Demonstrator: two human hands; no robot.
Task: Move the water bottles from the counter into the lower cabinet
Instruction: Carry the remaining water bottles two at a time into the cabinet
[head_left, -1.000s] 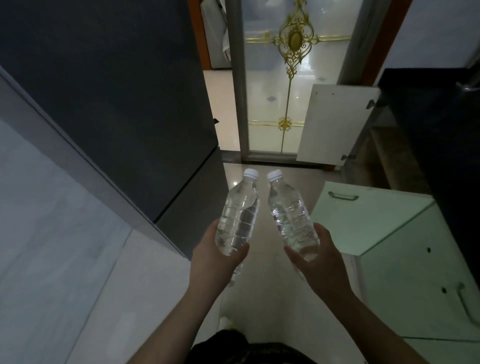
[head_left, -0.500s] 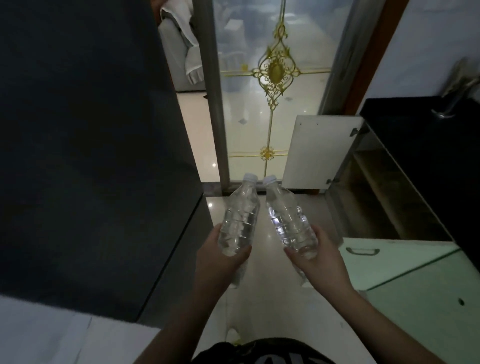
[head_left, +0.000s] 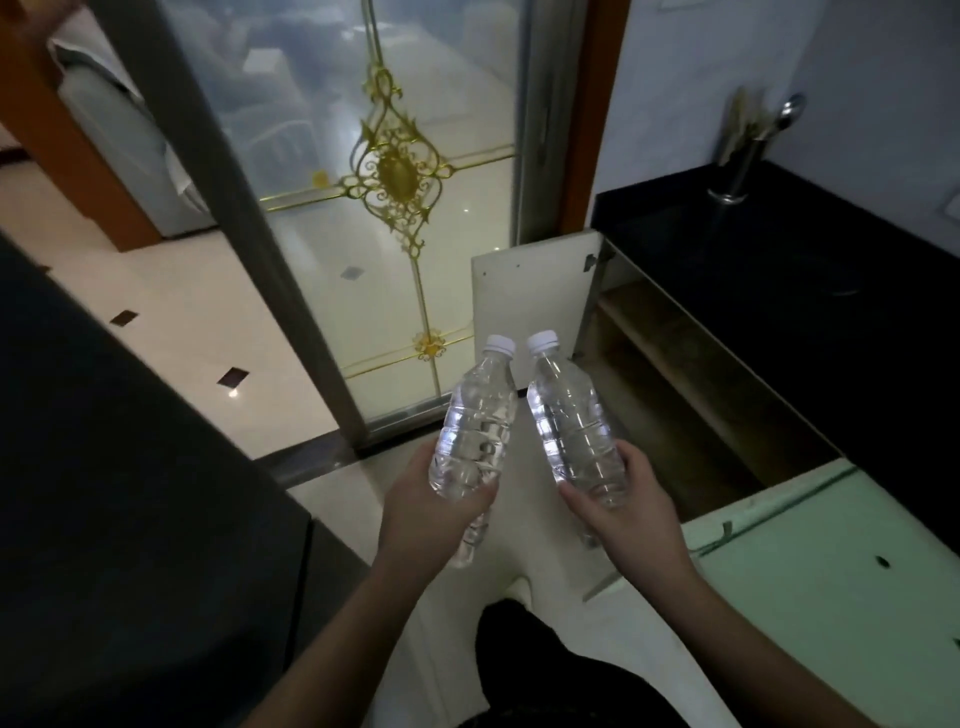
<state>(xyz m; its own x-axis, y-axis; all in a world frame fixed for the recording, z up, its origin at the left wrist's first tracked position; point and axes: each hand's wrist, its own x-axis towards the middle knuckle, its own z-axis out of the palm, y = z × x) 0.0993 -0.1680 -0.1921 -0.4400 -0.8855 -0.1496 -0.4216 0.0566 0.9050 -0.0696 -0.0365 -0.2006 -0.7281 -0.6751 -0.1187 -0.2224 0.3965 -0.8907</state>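
Note:
Two clear water bottles with white caps are held out in front of me, caps pointing away. My left hand (head_left: 428, 512) grips the base of the left bottle (head_left: 475, 423). My right hand (head_left: 631, 512) grips the base of the right bottle (head_left: 571, 421). More clear plastic shows under each hand; whether it belongs to further bottles I cannot tell. To the right, under the black counter (head_left: 769, 270), the lower cabinet (head_left: 675, 379) stands open, with a wooden shelf inside. Its white door (head_left: 530, 296) swings out just beyond the bottle caps.
A pale green cabinet door (head_left: 831, 566) stands open at the right, close to my right forearm. A metal utensil holder (head_left: 740, 161) stands on the counter by the wall. A dark appliance (head_left: 119, 493) fills the left side. Ahead is a glass door (head_left: 395, 208) with gold ornament.
The view has swung up and to the right, so the open lower cabinet and the counter now show more fully. Both hands keep the bottles in the same grip, now nearer the cabinet.

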